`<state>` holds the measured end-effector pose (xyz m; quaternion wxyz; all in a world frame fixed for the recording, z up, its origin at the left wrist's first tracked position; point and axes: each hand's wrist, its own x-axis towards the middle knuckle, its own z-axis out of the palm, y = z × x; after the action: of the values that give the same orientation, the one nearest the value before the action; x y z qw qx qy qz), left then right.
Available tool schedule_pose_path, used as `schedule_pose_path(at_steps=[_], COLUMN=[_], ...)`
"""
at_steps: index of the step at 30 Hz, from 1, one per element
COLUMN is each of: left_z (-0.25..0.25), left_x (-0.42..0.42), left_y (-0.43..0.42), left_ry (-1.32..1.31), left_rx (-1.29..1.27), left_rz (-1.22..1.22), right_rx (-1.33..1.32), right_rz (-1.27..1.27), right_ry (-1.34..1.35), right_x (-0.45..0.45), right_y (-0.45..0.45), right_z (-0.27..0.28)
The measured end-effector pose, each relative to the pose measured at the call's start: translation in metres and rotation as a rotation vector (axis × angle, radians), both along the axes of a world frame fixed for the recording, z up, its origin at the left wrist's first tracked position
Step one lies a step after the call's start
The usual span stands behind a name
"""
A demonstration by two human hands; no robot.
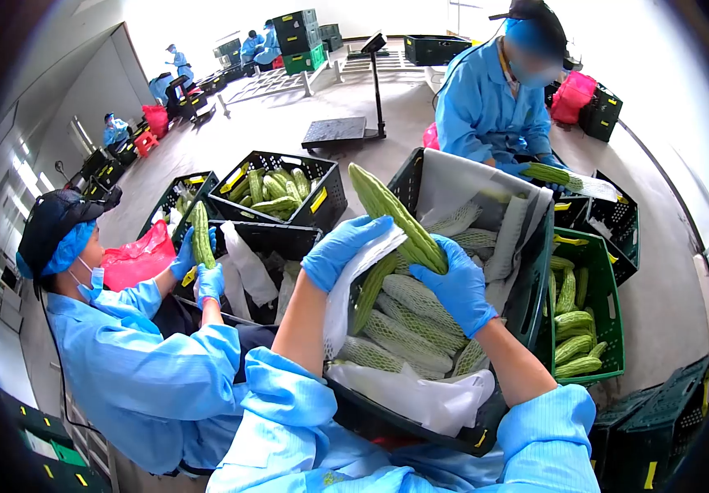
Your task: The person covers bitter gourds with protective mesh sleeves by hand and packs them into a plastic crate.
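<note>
Both of my hands wear blue gloves and are above a dark crate [527, 287]. My right hand [457, 283] is closed around the lower end of a pale green bitter gourd [389, 205], which tilts up to the left. My left hand [344, 251] is closed on a white mesh sleeve [350, 287] that hangs down beside the gourd; its fingertips are close to the gourd's side. Below lie several bitter gourds in white netting [408, 333], and one bare gourd [373, 292]. A white plastic liner [420, 394] folds over the crate's near edge.
At left, a co-worker [140, 345] holds a gourd [200, 234] in gloved hands. Another person [490, 107] sits across, holding a partly netted gourd [572, 179]. Gourd crates stand behind [334, 201] and at right [613, 329]. A platform scale [338, 131] stands farther back.
</note>
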<state>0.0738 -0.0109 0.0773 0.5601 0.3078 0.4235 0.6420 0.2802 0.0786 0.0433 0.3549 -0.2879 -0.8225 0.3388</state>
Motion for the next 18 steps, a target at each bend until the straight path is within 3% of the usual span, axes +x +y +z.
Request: schedule_pose_path(at_steps=[7, 13, 16, 18], left_z=[-0.003, -0.001, -0.006, -0.001], left_x=[0.011, -0.005, -0.026, -0.019], left_y=[0.005, -0.001, -0.007, -0.010], left_ry=[-0.118, -0.197, -0.242, -0.312], left_rx=[-0.066, 0.040, 0.115, 0.156], left_rz=[0.143, 0.172, 0.043, 0.132], right_rx=[0.484, 0.514, 0.260, -0.211], right_rz=[-0.046, 0.036, 0.159, 0.216], right_ry=[-0.080, -0.021, 0.171, 0.177], right_x=[-0.006, -0.010, -0.016, -0.014], right_y=[0.004, -0.001, -0.003, -0.006], right_z=[-0.013, -0.008, -0.016, -0.006])
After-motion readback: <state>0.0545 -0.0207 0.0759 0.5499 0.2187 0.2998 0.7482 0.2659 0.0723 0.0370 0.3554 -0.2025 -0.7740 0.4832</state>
